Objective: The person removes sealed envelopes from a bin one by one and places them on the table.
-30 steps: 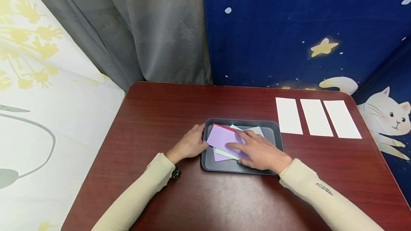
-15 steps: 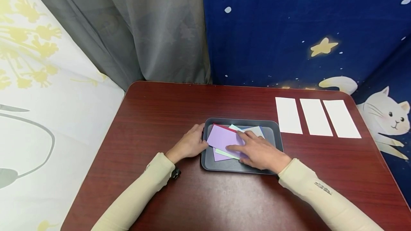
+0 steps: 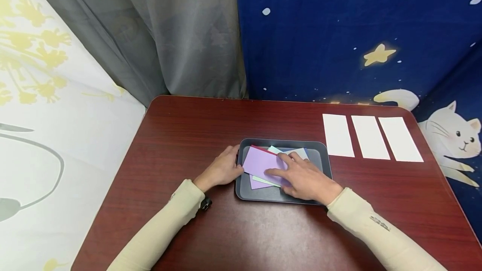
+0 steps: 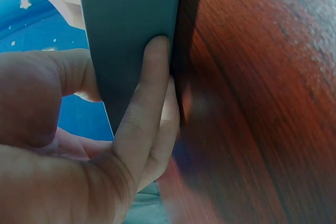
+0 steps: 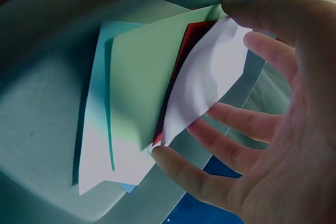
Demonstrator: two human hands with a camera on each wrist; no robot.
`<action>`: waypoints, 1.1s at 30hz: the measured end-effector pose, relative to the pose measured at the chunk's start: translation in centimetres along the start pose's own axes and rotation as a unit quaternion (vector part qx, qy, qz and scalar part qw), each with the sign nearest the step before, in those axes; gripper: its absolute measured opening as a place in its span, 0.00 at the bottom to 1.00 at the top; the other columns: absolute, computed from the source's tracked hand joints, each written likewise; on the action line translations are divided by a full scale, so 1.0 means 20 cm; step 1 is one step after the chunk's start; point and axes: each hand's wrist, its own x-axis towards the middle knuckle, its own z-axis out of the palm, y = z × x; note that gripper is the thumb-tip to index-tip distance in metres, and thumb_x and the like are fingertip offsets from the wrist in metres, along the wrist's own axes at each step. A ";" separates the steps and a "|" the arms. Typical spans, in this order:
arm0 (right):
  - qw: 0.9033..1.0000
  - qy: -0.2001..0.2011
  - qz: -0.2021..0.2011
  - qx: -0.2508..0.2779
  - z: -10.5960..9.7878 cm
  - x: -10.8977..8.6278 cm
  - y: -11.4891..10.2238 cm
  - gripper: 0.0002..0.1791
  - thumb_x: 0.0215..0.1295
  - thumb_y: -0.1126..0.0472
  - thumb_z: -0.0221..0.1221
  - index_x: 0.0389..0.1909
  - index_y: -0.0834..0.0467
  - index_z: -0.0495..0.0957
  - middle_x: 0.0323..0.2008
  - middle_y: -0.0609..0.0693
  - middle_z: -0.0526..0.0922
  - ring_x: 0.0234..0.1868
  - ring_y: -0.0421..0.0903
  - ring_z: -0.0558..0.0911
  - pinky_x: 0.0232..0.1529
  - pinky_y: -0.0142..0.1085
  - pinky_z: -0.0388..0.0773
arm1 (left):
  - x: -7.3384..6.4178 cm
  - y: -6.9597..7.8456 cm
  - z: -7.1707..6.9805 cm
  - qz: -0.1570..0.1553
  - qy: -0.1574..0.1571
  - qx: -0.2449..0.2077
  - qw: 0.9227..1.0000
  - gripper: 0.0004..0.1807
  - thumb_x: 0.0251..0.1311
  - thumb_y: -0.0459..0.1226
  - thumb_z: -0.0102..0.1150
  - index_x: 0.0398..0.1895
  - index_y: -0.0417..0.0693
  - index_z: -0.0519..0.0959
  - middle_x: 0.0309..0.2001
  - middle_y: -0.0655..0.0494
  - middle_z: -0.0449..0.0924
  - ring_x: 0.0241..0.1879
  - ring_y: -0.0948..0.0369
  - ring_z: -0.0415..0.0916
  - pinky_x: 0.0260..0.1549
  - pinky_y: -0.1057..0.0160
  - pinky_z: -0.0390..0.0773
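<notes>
A dark grey tray (image 3: 246, 193) lies on the table with several coloured paper cards in it. Topmost is a purple card (image 3: 260, 162); red, pale green (image 5: 142, 77), white and blue cards show beneath and around it. My left hand (image 3: 222, 168) holds the tray's left side, thumb at the rim and fingers along the outer wall, as the left wrist view shows. My right hand (image 3: 305, 179) reaches over the cards, with its thumb at their near edge and fingertips at the far edge. Between them the purple card bows in the right wrist view.
Three white rectangular sheets (image 3: 370, 137) lie side by side on the table (image 3: 180, 137), right of the tray. A grey curtain (image 3: 203, 32) and a dark blue one with stars (image 3: 320, 32) hang behind the table.
</notes>
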 end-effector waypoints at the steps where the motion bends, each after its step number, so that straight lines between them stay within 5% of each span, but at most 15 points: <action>1: 1.000 0.002 0.000 -0.002 0.00 0.00 0.00 0.32 0.64 0.57 0.76 0.70 0.41 0.84 0.65 0.65 0.77 0.54 0.60 0.78 0.40 0.51 0.86 | 0.01 -0.02 0.01 0.000 0.001 0.003 1.000 0.47 0.62 0.39 0.64 0.85 0.37 0.62 0.66 0.46 0.75 0.48 0.54 0.76 0.49 0.49 0.79; 5: 1.000 0.005 0.008 -0.005 -0.02 -0.01 0.00 0.32 0.63 0.58 0.73 0.70 0.41 0.84 0.65 0.64 0.76 0.54 0.60 0.78 0.40 0.51 0.85 | 0.03 -0.08 0.04 0.002 0.004 0.011 1.000 0.48 0.61 0.41 0.66 0.86 0.40 0.63 0.63 0.51 0.75 0.42 0.57 0.77 0.46 0.52 0.80; 10: 1.000 0.002 0.023 -0.005 -0.03 -0.02 0.00 0.34 0.62 0.57 0.73 0.72 0.40 0.83 0.66 0.64 0.75 0.53 0.60 0.78 0.41 0.52 0.85 | 0.05 -0.10 0.06 0.005 0.005 0.017 1.000 0.48 0.60 0.42 0.67 0.85 0.42 0.64 0.63 0.52 0.76 0.47 0.57 0.77 0.49 0.52 0.80; 18: 0.999 0.015 0.037 -0.009 -0.06 -0.07 0.01 0.36 0.60 0.56 0.73 0.72 0.40 0.82 0.67 0.62 0.75 0.56 0.59 0.76 0.40 0.52 0.83 | 0.00 0.00 0.00 -0.007 -0.004 0.002 1.000 0.47 0.64 0.41 0.66 0.86 0.41 0.62 0.68 0.46 0.74 0.55 0.52 0.76 0.58 0.45 0.80; 24: 0.998 0.000 0.070 -0.005 -0.09 -0.10 0.03 0.38 0.60 0.53 0.74 0.74 0.39 0.81 0.70 0.62 0.74 0.59 0.59 0.75 0.50 0.60 0.83 | -0.03 0.06 -0.05 -0.003 -0.007 -0.002 1.000 0.45 0.64 0.39 0.65 0.84 0.36 0.63 0.65 0.43 0.75 0.52 0.51 0.76 0.54 0.47 0.80; 33: 0.996 0.011 0.094 -0.009 -0.14 -0.20 0.08 0.38 0.58 0.55 0.73 0.73 0.42 0.82 0.70 0.63 0.74 0.60 0.62 0.76 0.43 0.55 0.83 | -0.02 0.04 -0.04 0.011 -0.004 0.001 1.000 0.45 0.64 0.40 0.64 0.83 0.35 0.63 0.63 0.43 0.75 0.47 0.53 0.76 0.48 0.51 0.80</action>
